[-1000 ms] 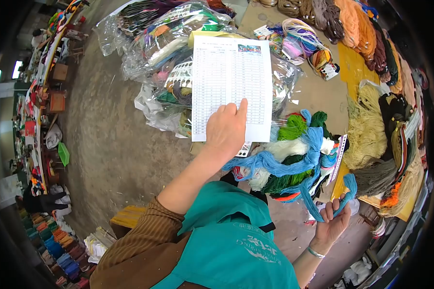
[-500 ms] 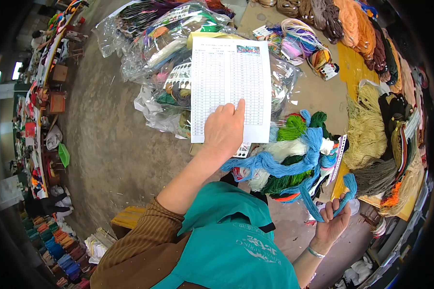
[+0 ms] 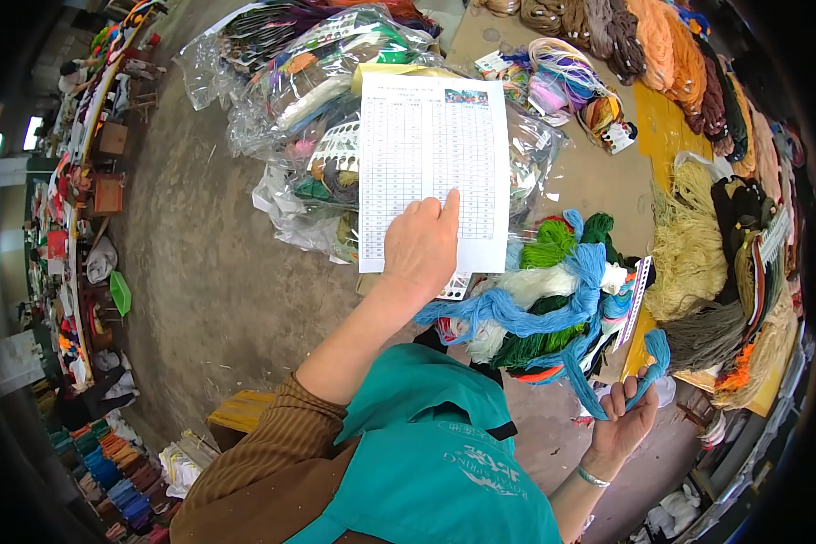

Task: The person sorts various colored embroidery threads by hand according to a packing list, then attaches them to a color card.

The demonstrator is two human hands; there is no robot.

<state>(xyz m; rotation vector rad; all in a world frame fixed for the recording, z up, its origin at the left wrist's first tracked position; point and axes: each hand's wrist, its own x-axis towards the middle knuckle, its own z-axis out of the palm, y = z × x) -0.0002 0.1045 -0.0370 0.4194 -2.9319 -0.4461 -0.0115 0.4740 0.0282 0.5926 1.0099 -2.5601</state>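
Note:
My left hand (image 3: 421, 238) rests on a white printed sheet (image 3: 433, 150) covered in columns of small text, with a colour picture at its top right. Its index finger is stretched out, touching the right-hand column, while the other fingers curl; it holds nothing. My right hand (image 3: 624, 419) is closed around a blue yarn skein (image 3: 659, 352) at the lower right. Between the hands lies a bundle of blue, white and green yarn (image 3: 528, 308) beside a punched white card strip (image 3: 635, 302). The sheet partly covers clear plastic bags of yarn (image 3: 322, 100).
Brown and orange skeins (image 3: 666, 45) lie along the back right of the table. A pale yellow yarn heap (image 3: 687, 231) and grey yarn (image 3: 709, 328) are at the right. Another multicoloured bundle (image 3: 562, 86) sits behind the sheet. Long work tables (image 3: 86, 172) stand across the concrete floor (image 3: 199, 236).
Both hands stay almost still, the left on the sheet and the right around the blue yarn skein. The sheet's lower edge has shifted very slightly toward me.

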